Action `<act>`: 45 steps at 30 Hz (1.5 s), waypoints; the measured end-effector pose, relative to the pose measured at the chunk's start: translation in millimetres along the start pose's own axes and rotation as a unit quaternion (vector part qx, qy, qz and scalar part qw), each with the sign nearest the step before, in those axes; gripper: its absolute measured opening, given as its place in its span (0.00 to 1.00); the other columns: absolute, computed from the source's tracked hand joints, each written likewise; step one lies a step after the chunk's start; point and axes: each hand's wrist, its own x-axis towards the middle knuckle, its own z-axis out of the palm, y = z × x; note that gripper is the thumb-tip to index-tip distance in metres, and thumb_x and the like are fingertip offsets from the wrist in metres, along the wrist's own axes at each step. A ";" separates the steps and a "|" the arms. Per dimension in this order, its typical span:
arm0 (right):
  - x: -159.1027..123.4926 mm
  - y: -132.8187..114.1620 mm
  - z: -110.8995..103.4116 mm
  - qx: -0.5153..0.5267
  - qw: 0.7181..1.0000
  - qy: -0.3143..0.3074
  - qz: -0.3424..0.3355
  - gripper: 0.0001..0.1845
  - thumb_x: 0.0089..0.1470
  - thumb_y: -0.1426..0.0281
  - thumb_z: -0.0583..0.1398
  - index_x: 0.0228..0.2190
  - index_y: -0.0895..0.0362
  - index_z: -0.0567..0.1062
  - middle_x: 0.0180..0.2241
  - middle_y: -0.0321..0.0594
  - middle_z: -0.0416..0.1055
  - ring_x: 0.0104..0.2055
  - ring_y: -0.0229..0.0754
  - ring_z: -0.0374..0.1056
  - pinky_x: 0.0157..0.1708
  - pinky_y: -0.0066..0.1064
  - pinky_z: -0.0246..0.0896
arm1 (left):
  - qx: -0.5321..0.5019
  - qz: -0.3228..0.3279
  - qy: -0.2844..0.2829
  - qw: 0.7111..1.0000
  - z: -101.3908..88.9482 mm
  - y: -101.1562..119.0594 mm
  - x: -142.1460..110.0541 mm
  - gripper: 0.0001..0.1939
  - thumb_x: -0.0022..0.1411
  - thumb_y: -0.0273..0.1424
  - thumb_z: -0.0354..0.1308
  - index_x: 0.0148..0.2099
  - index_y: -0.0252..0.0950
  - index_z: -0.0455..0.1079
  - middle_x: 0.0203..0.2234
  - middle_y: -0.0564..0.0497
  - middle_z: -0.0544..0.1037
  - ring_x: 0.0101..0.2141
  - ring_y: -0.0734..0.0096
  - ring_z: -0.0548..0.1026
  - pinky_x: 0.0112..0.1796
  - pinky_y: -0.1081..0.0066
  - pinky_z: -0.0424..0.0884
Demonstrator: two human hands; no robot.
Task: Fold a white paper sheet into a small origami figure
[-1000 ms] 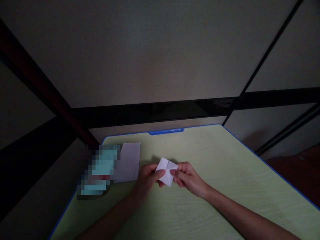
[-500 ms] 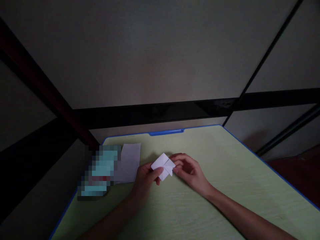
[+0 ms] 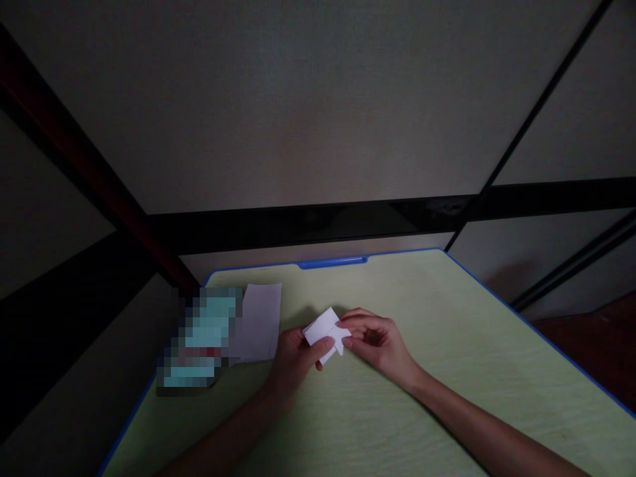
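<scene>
A small piece of folded white paper (image 3: 322, 326) is held above the middle of the table, with a pointed flap sticking out at its lower right. My left hand (image 3: 294, 356) grips it from the left, thumb on top and fingers underneath, mostly hidden. On the other side, my right hand (image 3: 376, 338) pinches the paper's right corner between thumb and fingertips.
White paper sheets (image 3: 258, 321) lie on the light table (image 3: 422, 298) left of my hands. Beside them is a blurred-out light blue object (image 3: 211, 331). The table has a blue edge and a blue handle-like piece (image 3: 334, 262) at the back, close to a panelled wall (image 3: 318, 119).
My right fingers have moved onto the paper's right corner and closed on it. The paper has turned and tilted slightly, and its upper face looks different.
</scene>
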 end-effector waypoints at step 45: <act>5.9 -0.6 -4.8 0.042 0.995 -0.027 0.086 0.05 0.37 0.76 0.62 0.23 0.56 0.76 0.25 0.35 0.70 0.27 0.31 0.65 0.28 0.23 0.61 | 0.006 -0.026 -0.028 0.999 -3.5 1.5 0.3 0.07 0.38 0.29 0.58 0.17 0.29 0.65 0.10 0.56 0.66 0.13 0.80 0.61 0.15 0.79 0.55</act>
